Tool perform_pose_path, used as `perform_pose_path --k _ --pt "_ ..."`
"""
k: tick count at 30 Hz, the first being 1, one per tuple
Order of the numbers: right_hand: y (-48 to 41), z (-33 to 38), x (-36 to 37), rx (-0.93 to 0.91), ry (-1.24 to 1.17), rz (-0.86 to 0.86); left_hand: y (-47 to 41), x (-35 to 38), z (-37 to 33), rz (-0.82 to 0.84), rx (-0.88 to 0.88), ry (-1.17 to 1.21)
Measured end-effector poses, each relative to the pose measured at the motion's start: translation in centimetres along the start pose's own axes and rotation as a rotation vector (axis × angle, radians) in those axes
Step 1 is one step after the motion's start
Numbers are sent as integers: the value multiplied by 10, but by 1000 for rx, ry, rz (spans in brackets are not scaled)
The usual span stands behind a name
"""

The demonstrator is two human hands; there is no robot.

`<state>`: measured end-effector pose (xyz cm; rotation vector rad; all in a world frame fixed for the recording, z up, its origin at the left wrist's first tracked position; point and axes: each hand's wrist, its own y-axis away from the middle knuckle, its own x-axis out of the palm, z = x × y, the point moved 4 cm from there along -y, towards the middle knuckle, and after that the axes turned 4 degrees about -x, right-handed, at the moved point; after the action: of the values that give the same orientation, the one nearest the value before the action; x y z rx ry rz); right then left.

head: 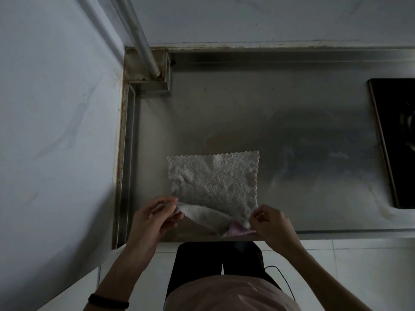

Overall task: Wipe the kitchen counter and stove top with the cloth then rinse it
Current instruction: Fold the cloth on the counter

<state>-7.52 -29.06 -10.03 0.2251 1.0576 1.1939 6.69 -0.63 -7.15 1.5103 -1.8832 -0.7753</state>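
The cloth (pixel 213 182) is off-white with a bumpy, lacy embossed pattern and a scalloped edge. Its underside shows pale pink at the near right corner. The counter (pixel 292 113) is dull grey steel (with brownish staining along its left rim). The stove top (pixel 395 131) on the right is glossy black with a coppery edge. My wristband (pixel 107 301) is black and my shirt (pixel 224 295) is pale pink.

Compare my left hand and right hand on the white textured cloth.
The left hand pinches the near left corner of the white textured cloth; the right hand pinches its near right corner. Pink underside shows by the right hand's grip, not the left hand's. Both lift the near edge off the steel counter.
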Motion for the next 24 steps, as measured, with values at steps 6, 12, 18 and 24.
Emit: perform_pose_path --k 6,12,18,24 --pt "-12 26 11 -192 392 209 -12 10 -9 0 14 10" --pt "-21 32 9 -238 387 206 -19 18 -16 -35 34 70" --pt "-24 39 -34 -331 130 -28 -35 17 -22 -56 26 230" --pt "-35 47 -52 -375 175 -154 -49 25 -34 -75 144 -148"
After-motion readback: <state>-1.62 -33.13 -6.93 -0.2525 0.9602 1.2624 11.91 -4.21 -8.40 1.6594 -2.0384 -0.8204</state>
